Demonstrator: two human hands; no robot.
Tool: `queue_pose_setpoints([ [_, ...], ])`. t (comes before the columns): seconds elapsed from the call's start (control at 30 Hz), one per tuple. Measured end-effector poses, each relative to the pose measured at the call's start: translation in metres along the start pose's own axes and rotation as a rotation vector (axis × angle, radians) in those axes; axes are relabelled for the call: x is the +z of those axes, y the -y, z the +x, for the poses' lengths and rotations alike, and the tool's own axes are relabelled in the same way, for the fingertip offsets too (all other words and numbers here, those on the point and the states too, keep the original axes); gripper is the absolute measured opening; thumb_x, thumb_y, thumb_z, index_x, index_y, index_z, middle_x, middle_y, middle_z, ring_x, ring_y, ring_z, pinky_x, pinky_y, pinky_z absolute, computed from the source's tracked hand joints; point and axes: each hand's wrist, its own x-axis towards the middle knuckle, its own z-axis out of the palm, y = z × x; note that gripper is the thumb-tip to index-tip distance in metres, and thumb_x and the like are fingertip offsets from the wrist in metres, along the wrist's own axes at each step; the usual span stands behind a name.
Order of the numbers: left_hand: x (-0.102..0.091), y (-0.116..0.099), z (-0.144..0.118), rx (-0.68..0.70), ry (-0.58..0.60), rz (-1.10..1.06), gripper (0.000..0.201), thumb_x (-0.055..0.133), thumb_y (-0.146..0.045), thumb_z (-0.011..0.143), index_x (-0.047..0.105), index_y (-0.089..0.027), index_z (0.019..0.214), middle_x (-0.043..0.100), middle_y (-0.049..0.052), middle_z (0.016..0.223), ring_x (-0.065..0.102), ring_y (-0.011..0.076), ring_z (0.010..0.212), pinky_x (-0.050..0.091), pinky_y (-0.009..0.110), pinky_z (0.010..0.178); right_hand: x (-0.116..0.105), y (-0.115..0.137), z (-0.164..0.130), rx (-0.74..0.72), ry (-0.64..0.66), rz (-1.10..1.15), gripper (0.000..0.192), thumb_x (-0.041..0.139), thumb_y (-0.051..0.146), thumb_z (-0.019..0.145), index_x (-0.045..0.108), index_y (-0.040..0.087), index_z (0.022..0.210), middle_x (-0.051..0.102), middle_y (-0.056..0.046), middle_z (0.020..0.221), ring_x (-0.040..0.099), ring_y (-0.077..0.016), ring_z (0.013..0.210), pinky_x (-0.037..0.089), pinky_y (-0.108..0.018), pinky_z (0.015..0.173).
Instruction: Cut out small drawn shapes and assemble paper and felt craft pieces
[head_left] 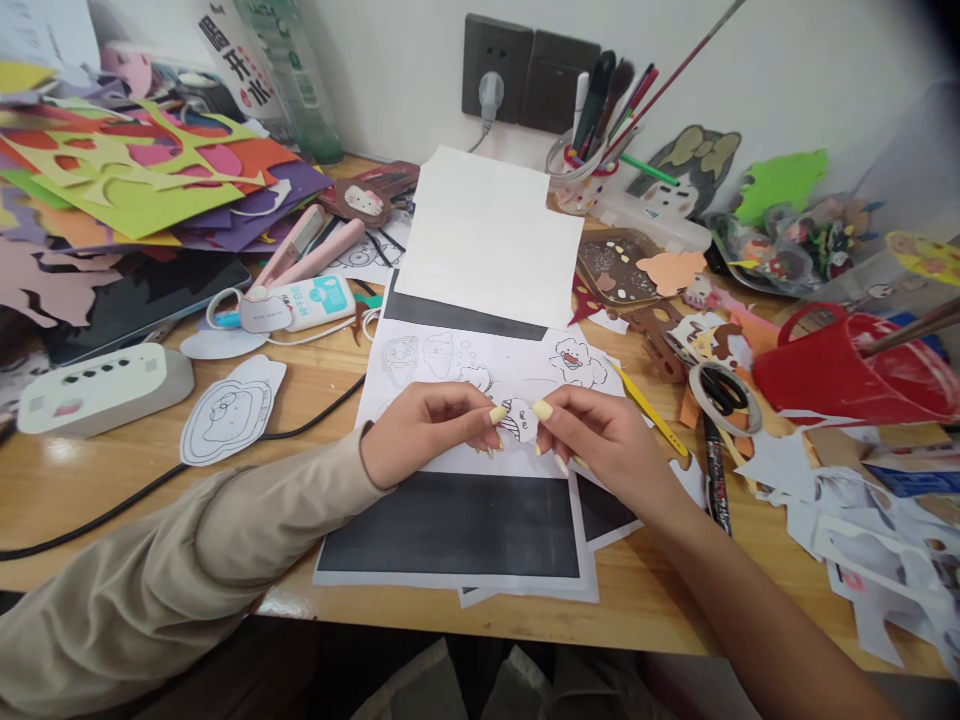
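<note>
My left hand (427,430) and my right hand (600,440) meet over a printed sheet (450,360) with cartoon outlines and black bands. Both pinch a small white paper cut-out (519,420) with a drawn figure, held between thumbs and fingertips just above the sheet. A blank white sheet (487,230) lies folded up behind the printed one. A beige sleeve covers my left forearm; my right forearm is bare.
Coloured paper scraps (127,180) pile at the far left. A white cut-out (229,410) and a white device (97,390) lie left. Tape roll with scissors (721,392), red cup (847,370), pen holder (585,170) and paper offcuts (862,520) crowd the right. A black cable (225,450) crosses the wooden table.
</note>
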Motion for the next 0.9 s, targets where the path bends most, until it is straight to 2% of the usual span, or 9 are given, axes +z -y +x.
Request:
queue_pose_setpoints([
  [0.23,0.0008,0.0010,-0.0010,-0.037,0.074,-0.024,0.015,0.054,-0.025,0.072,0.058,-0.011,0.072,0.061,0.001,0.066,0.056,0.0077,0.062,0.047,0.017,0.062,-0.0003,0.0011,-0.0006,0.001,0.016,-0.040,0.017,0.048,0.029,0.077,0.054,0.015,0.068,0.054,0.002,0.057,0.043,-0.0056,0.047,0.035,-0.018,0.045],
  [0.47,0.0007,0.0026,-0.0012,-0.066,0.129,-0.034,0.012,0.056,-0.022,0.071,0.056,-0.011,0.065,0.060,0.001,0.061,0.055,0.0071,0.058,0.047,0.017,0.061,-0.0005,0.0033,-0.0012,0.000,0.072,-0.060,0.018,0.047,0.029,0.077,0.055,0.016,0.069,0.053,0.002,0.056,0.042,-0.0063,0.047,0.034,-0.018,0.044],
  [0.63,0.0004,0.0026,-0.0024,-0.088,0.151,-0.062,0.013,0.057,-0.024,0.070,0.057,-0.011,0.072,0.060,0.000,0.063,0.056,0.0074,0.059,0.047,0.017,0.060,-0.0001,0.0038,-0.0013,0.002,0.099,-0.088,0.019,0.047,0.031,0.077,0.055,0.016,0.068,0.053,0.002,0.056,0.041,-0.0063,0.047,0.032,-0.019,0.044],
  [0.9,0.0016,0.0005,-0.0022,-0.120,0.182,-0.041,0.013,0.055,-0.019,0.071,0.054,-0.010,0.062,0.059,0.000,0.057,0.055,0.0061,0.052,0.046,0.015,0.054,0.0010,0.0028,-0.0021,0.007,0.164,-0.080,0.020,0.044,0.031,0.079,0.053,0.017,0.068,0.053,0.003,0.056,0.041,-0.0054,0.046,0.031,-0.018,0.043],
])
